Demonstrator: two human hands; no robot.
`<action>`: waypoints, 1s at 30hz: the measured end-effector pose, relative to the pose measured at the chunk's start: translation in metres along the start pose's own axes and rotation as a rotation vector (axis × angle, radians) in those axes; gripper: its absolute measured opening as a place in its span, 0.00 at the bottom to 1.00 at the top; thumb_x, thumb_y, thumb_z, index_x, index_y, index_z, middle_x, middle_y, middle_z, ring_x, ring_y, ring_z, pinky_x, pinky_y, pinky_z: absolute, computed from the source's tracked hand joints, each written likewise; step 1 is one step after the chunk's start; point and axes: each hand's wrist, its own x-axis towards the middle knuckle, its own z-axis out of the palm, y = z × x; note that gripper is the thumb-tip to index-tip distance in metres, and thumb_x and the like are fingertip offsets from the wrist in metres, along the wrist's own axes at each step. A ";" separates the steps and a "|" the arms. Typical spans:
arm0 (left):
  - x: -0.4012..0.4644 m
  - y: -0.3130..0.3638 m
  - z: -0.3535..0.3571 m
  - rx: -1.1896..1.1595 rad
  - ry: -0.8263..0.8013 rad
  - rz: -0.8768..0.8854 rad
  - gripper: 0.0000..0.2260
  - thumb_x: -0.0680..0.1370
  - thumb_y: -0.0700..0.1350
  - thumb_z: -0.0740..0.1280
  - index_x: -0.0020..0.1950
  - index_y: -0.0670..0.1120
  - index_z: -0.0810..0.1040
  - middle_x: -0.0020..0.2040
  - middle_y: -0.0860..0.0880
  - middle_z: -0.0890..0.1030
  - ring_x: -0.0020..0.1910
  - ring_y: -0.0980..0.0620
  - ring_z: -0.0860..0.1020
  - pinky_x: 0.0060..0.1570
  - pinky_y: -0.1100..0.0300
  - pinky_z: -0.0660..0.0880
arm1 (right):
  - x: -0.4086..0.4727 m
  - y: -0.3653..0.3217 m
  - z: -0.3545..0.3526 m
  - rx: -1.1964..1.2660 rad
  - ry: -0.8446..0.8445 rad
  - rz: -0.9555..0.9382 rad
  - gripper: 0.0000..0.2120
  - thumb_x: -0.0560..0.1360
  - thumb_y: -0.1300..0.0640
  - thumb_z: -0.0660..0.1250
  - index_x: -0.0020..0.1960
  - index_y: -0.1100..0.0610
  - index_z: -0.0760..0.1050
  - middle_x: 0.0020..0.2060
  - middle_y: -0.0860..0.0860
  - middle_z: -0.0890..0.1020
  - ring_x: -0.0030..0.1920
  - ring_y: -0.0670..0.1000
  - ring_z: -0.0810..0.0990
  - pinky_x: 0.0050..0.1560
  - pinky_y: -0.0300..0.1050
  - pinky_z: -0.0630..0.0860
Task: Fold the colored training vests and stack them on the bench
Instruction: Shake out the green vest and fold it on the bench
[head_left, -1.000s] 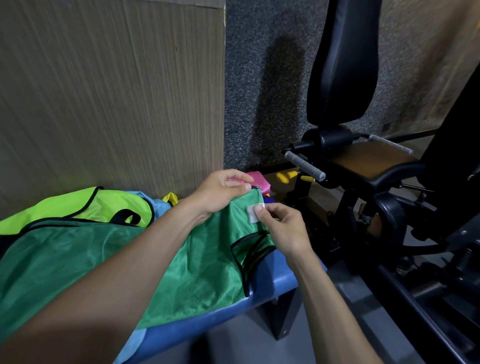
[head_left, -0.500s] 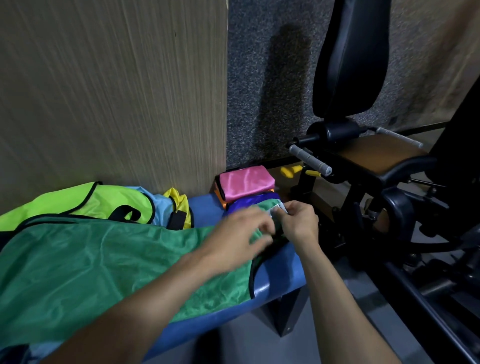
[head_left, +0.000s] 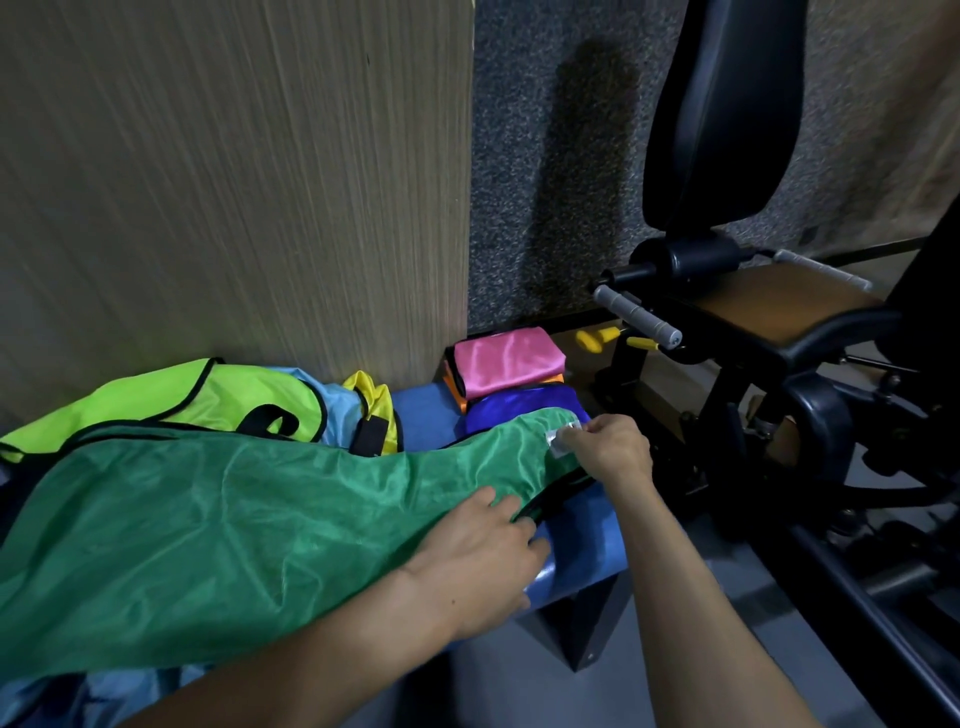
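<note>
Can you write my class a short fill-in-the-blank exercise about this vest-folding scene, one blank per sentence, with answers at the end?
1. Both hands work on the ____ vest spread over the bench.
2. The right hand pinches the vest's small white ____.
3. The topmost folded vest in the pile by the wall is ____.
4. The left hand lies on the vest near its ____-trimmed edge.

Answers: green; label; pink; black

There is just one view, from a camera on the person's head, looking forward and down from close up at the blue bench (head_left: 582, 551) by the wall, with both arms reaching in from the bottom edge
</note>
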 end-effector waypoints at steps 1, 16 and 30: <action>-0.002 0.000 0.001 0.014 -0.010 -0.002 0.15 0.78 0.57 0.66 0.56 0.47 0.78 0.51 0.47 0.81 0.54 0.44 0.75 0.55 0.50 0.69 | -0.001 0.000 -0.001 0.000 -0.013 0.006 0.15 0.64 0.51 0.80 0.32 0.57 0.75 0.36 0.53 0.78 0.38 0.57 0.76 0.39 0.47 0.71; -0.047 -0.017 -0.016 -0.278 0.148 -0.076 0.14 0.77 0.64 0.62 0.43 0.55 0.76 0.44 0.58 0.63 0.46 0.55 0.66 0.45 0.60 0.62 | -0.013 -0.005 -0.014 0.260 0.066 -0.124 0.13 0.69 0.54 0.78 0.43 0.63 0.81 0.38 0.55 0.84 0.38 0.51 0.78 0.40 0.47 0.75; -0.053 -0.013 0.003 -0.153 0.228 -0.315 0.16 0.72 0.63 0.60 0.38 0.55 0.82 0.40 0.56 0.72 0.40 0.52 0.74 0.34 0.56 0.75 | -0.021 -0.005 -0.016 0.263 0.086 -0.149 0.05 0.72 0.58 0.77 0.42 0.57 0.82 0.38 0.51 0.83 0.39 0.50 0.78 0.39 0.44 0.71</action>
